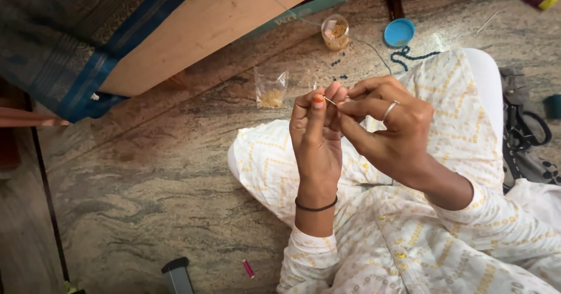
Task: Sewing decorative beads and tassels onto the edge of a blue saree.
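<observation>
Thin and metallic, a needle [330, 101] sits near the centre of the view, a little toward 1 o'clock, pinched between the fingertips of the left hand [317, 135] and the fingertips of the right hand [390, 126], which press together from both sides above the person's lap. At 11 o'clock from the hands, a small clear bag of golden beads [271, 91] lies on the stone floor [146, 177], and at 12 o'clock stands a small open jar of beads [335, 32] with a blue lid [399, 32] beside it. At 3 o'clock, black scissors [526, 129] rest well apart from the hands.
</observation>
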